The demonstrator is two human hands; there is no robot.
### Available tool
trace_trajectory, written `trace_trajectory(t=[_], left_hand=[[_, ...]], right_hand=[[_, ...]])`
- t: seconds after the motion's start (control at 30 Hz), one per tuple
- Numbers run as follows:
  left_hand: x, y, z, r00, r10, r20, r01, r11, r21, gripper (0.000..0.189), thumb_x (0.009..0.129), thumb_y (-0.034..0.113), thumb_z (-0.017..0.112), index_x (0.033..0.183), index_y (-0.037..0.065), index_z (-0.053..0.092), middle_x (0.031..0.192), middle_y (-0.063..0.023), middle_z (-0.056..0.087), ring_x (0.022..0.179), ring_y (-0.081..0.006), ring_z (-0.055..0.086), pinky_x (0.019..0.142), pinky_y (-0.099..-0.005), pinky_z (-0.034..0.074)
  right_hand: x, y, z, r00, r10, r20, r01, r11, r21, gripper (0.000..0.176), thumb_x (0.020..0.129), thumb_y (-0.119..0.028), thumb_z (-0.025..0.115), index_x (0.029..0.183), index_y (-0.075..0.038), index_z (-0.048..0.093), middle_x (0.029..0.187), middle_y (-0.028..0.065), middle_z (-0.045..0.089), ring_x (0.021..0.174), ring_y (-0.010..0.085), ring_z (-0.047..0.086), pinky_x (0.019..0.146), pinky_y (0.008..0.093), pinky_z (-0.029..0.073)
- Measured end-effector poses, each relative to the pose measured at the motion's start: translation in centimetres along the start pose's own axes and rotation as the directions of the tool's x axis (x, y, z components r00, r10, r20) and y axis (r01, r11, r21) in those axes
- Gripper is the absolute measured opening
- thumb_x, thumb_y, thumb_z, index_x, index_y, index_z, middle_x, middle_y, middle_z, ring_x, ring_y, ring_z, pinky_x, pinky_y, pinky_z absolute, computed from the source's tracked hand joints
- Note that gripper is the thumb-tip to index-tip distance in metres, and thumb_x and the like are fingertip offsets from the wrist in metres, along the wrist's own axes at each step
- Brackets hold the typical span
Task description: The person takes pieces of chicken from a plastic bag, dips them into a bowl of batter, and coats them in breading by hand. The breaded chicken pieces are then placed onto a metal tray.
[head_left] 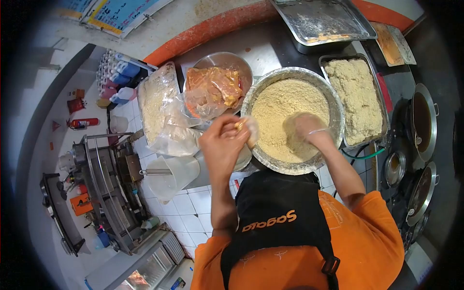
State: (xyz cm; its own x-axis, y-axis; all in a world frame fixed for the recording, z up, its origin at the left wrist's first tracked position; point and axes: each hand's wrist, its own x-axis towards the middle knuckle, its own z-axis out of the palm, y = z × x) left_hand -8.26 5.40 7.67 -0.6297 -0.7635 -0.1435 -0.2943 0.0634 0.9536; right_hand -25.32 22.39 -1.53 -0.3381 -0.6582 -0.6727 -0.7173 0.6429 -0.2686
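Note:
My left hand is raised at the left rim of a big metal bowl, its fingers bent together in a pinch. A small yellow-orange bit shows at the fingertips. A pale, blurred shape lies just beyond them; I cannot make out what it is. Pale yellow crumbs fill much of the bowl. My right hand is down in the crumbs on the right side, smeared by motion, with its fingers hidden. A smaller metal bowl behind my left hand holds orange-coated raw meat and clear plastic.
A tray of crumb-covered pieces stands right of the bowl. On the left are a tray of pale flour, a plastic bag and a plastic jug. Pans of dark oil line the far right. An upturned-edge metal tray sits behind.

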Motion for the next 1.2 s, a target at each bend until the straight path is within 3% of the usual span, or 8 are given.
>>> trace_trajectory(t=[0.23,0.37,0.83,0.93,1.0,1.03,1.13,1.2], left_hand=[[2.0,-5.3,2.3,0.976,0.102,0.191,-0.197,0.784,0.588,0.023,0.08,0.02,0.073,0.089,0.0,0.069,0.072,-0.0187,0.07,0.07,-0.0357,0.07,0.067,-0.0418,0.055],[1.1,-4.3,0.0,0.999,-0.011,0.046,-0.014,0.869,0.494,0.021,0.083,0.02,0.072,0.091,0.001,0.07,0.074,-0.0161,0.073,0.067,-0.0313,0.072,0.066,-0.0386,0.055],[-3.2,-8.5,-5.6,0.982,-0.152,-0.115,0.178,0.947,0.269,0.023,0.089,0.017,0.071,0.094,-0.005,0.067,0.078,-0.0124,0.073,0.06,-0.0156,0.069,0.054,-0.0273,0.052],[-3.6,-8.5,-6.0,0.978,-0.156,-0.14,0.189,0.946,0.263,0.022,0.09,0.015,0.071,0.094,-0.006,0.067,0.076,-0.0116,0.072,0.062,-0.0138,0.068,0.053,-0.0261,0.052],[-3.5,-8.5,-6.1,0.975,-0.163,-0.15,0.197,0.947,0.252,0.022,0.09,0.015,0.071,0.094,-0.006,0.067,0.076,-0.0117,0.072,0.062,-0.0138,0.068,0.053,-0.0264,0.052],[-3.5,-8.6,-6.1,0.975,-0.165,-0.152,0.2,0.945,0.258,0.022,0.09,0.014,0.071,0.093,-0.007,0.067,0.077,-0.0118,0.072,0.063,-0.0137,0.068,0.053,-0.0263,0.052],[-3.2,-8.8,-6.3,0.981,-0.116,-0.154,0.154,0.952,0.265,0.021,0.09,0.014,0.071,0.093,-0.007,0.067,0.078,-0.012,0.072,0.064,-0.0133,0.068,0.054,-0.0262,0.052],[-3.9,-9.3,-7.0,0.982,-0.088,-0.167,0.132,0.953,0.274,0.021,0.09,0.013,0.071,0.093,-0.007,0.067,0.078,-0.0122,0.072,0.064,-0.0131,0.068,0.054,-0.0261,0.052]], right_hand=[[4.0,4.5,12.6,0.748,0.229,-0.622,-0.289,0.957,0.005,0.05,0.09,-0.014,0.053,0.132,0.013,0.05,0.128,0.031,0.058,0.123,0.0389,0.055,0.103,0.0418,0.044],[-0.1,1.4,4.4,0.886,0.26,-0.384,-0.041,0.868,0.494,0.032,0.094,-0.012,0.045,0.111,0.009,0.06,0.116,0.0311,0.061,0.114,0.0381,0.059,0.099,0.0427,0.046],[3.1,0.2,7.2,0.907,0.188,-0.377,-0.011,0.906,0.423,0.03,0.07,-0.012,0.077,0.092,0.006,0.067,0.092,0.0312,0.066,0.092,0.0446,0.066,0.082,0.049,0.053],[0.8,-2.2,3.6,0.83,-0.007,-0.557,0.185,0.946,0.265,0.022,0.089,-0.012,0.051,0.091,0.004,0.065,0.087,0.0294,0.064,0.09,0.0438,0.065,0.076,0.0472,0.053],[0.6,-3.5,2.3,0.561,-0.554,-0.615,-0.181,0.643,-0.744,0.028,0.09,-0.011,0.048,0.105,0.007,0.063,0.1,0.0312,0.065,0.103,0.0399,0.065,0.085,0.0454,0.053],[1.7,-2.9,4.1,0.564,-0.548,-0.618,-0.186,0.645,-0.741,0.028,0.09,-0.011,0.048,0.105,0.007,0.063,0.1,0.0312,0.065,0.103,0.0399,0.065,0.085,0.0454,0.053],[4.3,-1.5,5.9,0.404,-0.35,-0.845,0.021,0.927,-0.374,0.038,0.093,-0.005,0.041,0.122,0.015,0.055,0.108,0.0333,0.065,0.109,0.04,0.064,0.109,0.0476,0.04],[1.1,-2.4,-0.9,0.944,0.311,-0.115,-0.246,0.89,0.384,0.047,0.095,-0.021,0.051,0.127,0.014,0.054,0.123,0.0325,0.061,0.123,0.0375,0.057,0.117,0.0452,0.03]])
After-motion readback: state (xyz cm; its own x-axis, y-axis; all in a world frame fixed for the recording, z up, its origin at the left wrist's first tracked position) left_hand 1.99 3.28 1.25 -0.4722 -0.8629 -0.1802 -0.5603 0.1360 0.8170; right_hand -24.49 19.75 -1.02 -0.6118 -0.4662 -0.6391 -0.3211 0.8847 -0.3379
